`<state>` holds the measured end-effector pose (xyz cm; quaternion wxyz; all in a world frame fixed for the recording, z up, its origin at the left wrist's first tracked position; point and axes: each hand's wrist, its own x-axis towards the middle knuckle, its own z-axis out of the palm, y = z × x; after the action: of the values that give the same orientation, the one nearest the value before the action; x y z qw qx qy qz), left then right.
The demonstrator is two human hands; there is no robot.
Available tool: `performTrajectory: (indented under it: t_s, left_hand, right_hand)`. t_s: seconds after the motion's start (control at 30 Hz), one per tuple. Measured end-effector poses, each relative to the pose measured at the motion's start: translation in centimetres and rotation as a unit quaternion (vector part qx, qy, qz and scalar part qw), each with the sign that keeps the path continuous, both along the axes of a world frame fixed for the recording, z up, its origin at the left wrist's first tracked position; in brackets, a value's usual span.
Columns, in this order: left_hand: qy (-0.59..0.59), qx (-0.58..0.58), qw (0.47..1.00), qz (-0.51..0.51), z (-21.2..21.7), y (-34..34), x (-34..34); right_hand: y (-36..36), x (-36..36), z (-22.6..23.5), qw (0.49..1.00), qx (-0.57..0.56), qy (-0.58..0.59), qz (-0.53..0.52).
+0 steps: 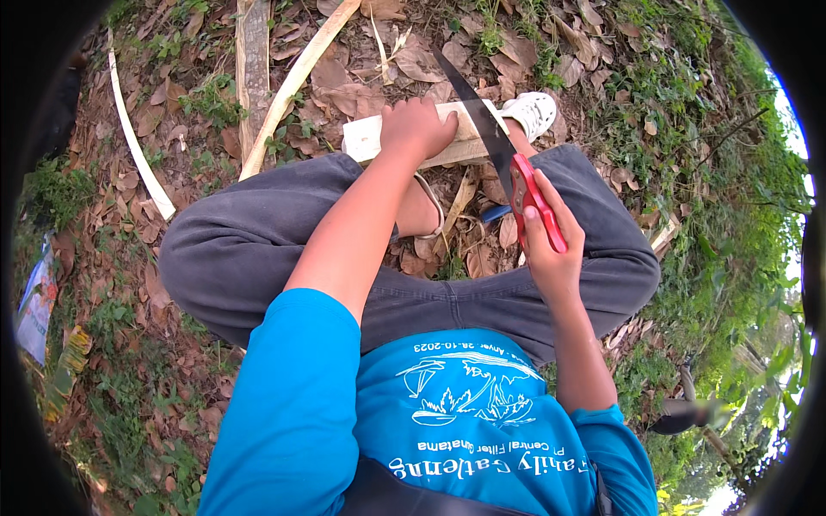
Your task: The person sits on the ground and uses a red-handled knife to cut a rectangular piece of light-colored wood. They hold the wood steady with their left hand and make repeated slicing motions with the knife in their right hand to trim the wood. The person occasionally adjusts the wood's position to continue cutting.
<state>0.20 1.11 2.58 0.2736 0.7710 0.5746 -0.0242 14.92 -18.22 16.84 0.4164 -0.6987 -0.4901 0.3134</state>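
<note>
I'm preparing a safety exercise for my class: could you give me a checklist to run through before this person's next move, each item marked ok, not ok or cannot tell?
1. Left hand on the wood: ok.
2. Right hand closed on the handle of the saw: ok.
3. Left hand clear of the blade: ok, a gap shows beside the thumb.
4. Shoe well away from the blade: probably not ok; it sits close by the wood's right end.
5. Blade touching the wood: cannot tell; it crosses over it in view.
6. Hands covered: not ok, both bare.
</note>
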Motion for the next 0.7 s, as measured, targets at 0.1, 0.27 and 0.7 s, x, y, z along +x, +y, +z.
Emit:
performTrajectory:
  t_s: [0.1,0.27,0.7]
  left_hand:
    - [0.004,0.02,1.0,0.004,-0.1,-0.6,-0.1]
    - [-0.001,0.047,0.999,0.006,0.0,-0.6,-0.2]
    - [0.015,0.026,0.999,0.012,-0.6,-0.4,-0.1]
  right_hand:
    - [3.9,-0.8,-3.1,0.999,0.031,0.02,-0.002]
    - [3.5,-1.3,-3.5,1.0,0.017,0.024,0.003]
    - [-5.8,0.7,7.1,0.996,-0.081,0.01,0.031]
